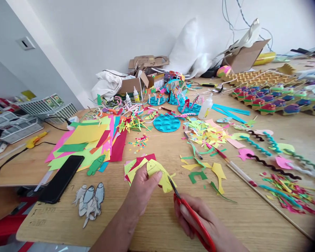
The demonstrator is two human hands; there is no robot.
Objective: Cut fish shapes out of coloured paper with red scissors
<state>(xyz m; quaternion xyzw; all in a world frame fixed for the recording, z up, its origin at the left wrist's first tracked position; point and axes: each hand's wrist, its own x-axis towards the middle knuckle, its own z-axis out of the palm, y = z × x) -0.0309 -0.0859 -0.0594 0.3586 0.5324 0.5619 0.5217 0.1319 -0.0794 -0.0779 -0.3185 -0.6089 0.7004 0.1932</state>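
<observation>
My left hand (141, 190) pinches a yellow paper fish shape (159, 175) just above the wooden table (157, 217). Red-handled scissors (191, 213) are gripped in my right hand (199, 220), and their blades meet the lower edge of the yellow paper. Under the left hand lie small red, pink and yellow paper pieces (136, 163). Grey paper fish cut-outs (90, 201) rest to the left, near the table's front edge.
A black phone (61, 178) lies beside a stack of coloured paper sheets (86, 141). Paper scraps, twisted pipe cleaners (273, 164), a thin stick (267, 201), glue bottles (206, 106), blue paper discs (166, 123) and painted egg cartons (275, 98) cover the table.
</observation>
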